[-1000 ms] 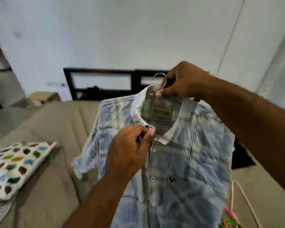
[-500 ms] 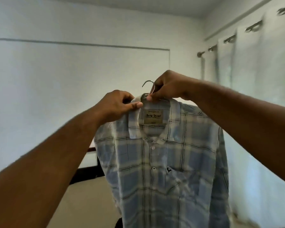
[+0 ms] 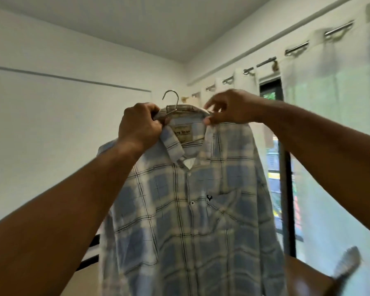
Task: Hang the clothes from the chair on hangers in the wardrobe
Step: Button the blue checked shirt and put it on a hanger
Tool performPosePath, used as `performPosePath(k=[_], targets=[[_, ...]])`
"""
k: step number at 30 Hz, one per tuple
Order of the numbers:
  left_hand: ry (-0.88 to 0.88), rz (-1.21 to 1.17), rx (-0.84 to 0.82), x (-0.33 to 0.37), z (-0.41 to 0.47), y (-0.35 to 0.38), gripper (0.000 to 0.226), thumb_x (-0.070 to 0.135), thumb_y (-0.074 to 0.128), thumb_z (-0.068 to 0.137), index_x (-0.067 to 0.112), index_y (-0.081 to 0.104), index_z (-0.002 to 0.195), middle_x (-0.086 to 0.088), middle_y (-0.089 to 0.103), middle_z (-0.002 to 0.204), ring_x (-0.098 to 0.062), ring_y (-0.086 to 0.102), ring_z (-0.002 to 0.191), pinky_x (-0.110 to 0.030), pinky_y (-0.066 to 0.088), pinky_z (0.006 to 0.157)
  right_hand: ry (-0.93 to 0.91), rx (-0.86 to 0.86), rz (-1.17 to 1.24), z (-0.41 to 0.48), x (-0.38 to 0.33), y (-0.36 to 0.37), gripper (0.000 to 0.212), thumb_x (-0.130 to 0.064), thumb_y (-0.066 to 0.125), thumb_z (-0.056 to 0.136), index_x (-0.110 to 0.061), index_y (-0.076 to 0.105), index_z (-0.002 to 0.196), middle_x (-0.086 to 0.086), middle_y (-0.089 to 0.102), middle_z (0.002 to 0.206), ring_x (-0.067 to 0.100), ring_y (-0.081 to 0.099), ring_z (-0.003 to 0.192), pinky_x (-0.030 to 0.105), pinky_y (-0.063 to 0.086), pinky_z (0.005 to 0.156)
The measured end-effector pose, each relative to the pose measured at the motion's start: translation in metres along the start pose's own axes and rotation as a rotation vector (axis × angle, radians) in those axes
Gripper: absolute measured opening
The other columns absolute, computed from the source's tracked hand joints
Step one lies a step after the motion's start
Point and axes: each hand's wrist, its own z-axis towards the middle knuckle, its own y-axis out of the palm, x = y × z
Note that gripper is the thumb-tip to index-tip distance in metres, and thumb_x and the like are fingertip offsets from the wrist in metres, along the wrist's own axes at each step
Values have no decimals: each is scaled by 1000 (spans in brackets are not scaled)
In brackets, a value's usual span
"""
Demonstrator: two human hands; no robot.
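A blue and white plaid shirt (image 3: 192, 210) hangs on a metal hanger whose hook (image 3: 171, 97) sticks up above the collar. I hold it up in front of me at head height. My left hand (image 3: 139, 127) grips the left side of the collar and the hanger under it. My right hand (image 3: 228, 107) pinches the right side of the collar between thumb and fingers. The shirt's front is buttoned and faces me, with its label showing inside the neck. No wardrobe or chair is in view.
White curtains (image 3: 329, 124) hang on a metal rod (image 3: 297, 48) along the right wall, with a dark window frame (image 3: 286, 189) between them. A plain white wall (image 3: 51, 124) lies behind the shirt. A blurred brown and grey object (image 3: 346, 268) sits at the lower right.
The view has swung up from the bed to the wall and curtains. My left hand moved from the button placket to the collar. My right hand left the hook and now pinches the collar's right side.
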Motion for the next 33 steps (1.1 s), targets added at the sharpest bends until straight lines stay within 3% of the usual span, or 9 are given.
performPosePath(k=[3,7,14,17,20,24,28,33], targets=[[2,-88,-58,20,-4,26,18,27,76,88,15,75,101,-4,75,100,-15,62,85,-23,41,74,116,-65,-64,-41,42,-27,38,-54,80,76,-31,76,106,-8,73,87,7,63,73,23,46,65],[52,-221,-133,65,-10,64,16,27,74,90,15,74,100,-4,73,97,-16,63,85,-24,44,73,255,-57,-141,-97,87,-58,18,-31,83,82,-22,79,97,2,76,88,12,62,75,13,44,61],[160,-409,-207,177,-3,140,27,34,72,92,15,72,111,-1,67,99,-14,58,88,-21,40,72,489,20,-43,-192,158,-122,14,-23,86,80,-17,80,91,9,72,82,14,60,72,35,52,70],[182,-455,-209,228,1,174,28,35,71,93,14,71,111,3,61,95,-14,55,86,-12,30,61,568,26,-63,-229,191,-158,27,-32,84,81,-10,79,95,11,75,87,15,69,75,34,62,71],[216,-507,-210,282,4,211,27,36,69,93,13,70,108,0,60,91,-16,55,80,-20,36,63,700,35,-51,-275,224,-196,30,-32,81,83,-7,78,100,12,76,89,21,73,82,35,64,72],[226,-586,-244,341,3,258,24,39,71,92,17,69,101,-1,59,85,-14,54,68,-24,38,57,777,256,56,-332,258,-224,27,-23,78,86,-4,76,104,11,75,89,23,72,80,33,64,73],[182,-698,-299,403,1,308,31,41,74,88,17,72,107,-2,63,91,-18,57,84,-30,40,70,885,433,193,-371,287,-246,23,-27,73,91,-6,74,99,6,70,81,16,65,72,32,59,69],[168,-855,-384,486,-2,357,20,26,71,93,12,72,107,-2,61,93,-16,54,87,-26,36,72,994,583,189,-405,321,-277,17,-26,68,96,-12,74,88,4,71,80,20,64,77,39,56,78]])
